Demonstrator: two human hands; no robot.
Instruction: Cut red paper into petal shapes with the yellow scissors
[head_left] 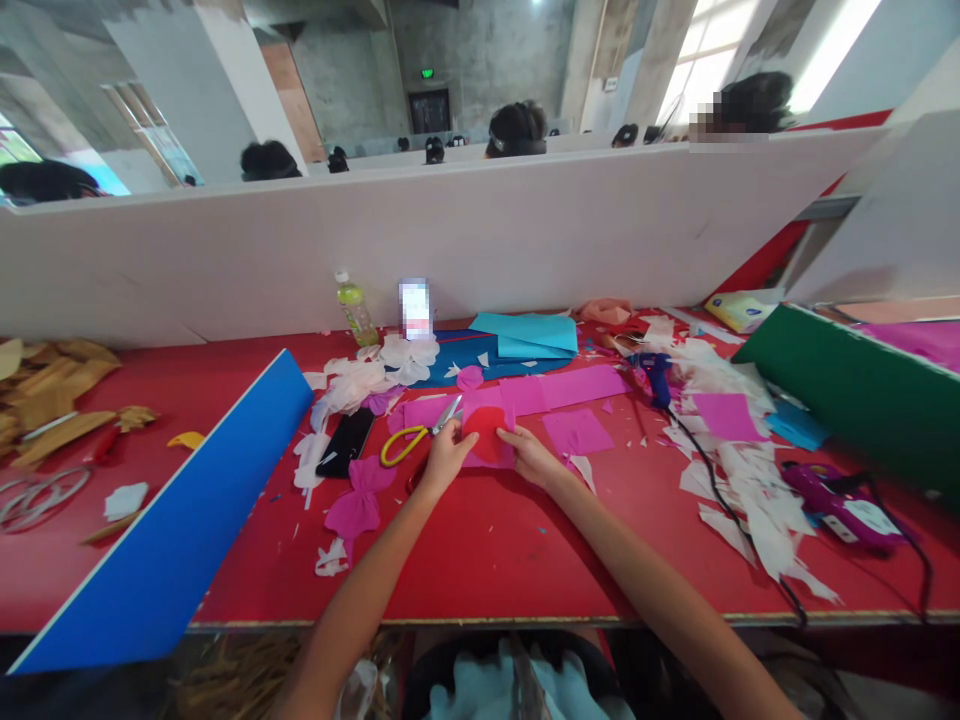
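My left hand (448,456) and my right hand (531,454) pinch a red round piece (487,432) from its two sides, over a pink paper square (491,463). Whether it is paper or card, I cannot tell. Just left of my left hand lie scissors (405,444) with yellow handles, blades pointing away from me. Behind both hands stretches a long pink paper strip (574,390). Beyond my right hand is another pink square (577,432). A pink bow-shaped paper piece (358,500) rests to the left, near a black phone (347,443).
A blue divider (195,500) bounds the left side and a green one (847,400) the right. Toward the back stand a bottle (356,308) and a lit phone (415,308). White scraps (757,480), a blue glue gun (657,380) and a purple tool (844,507) with cords lie at right.
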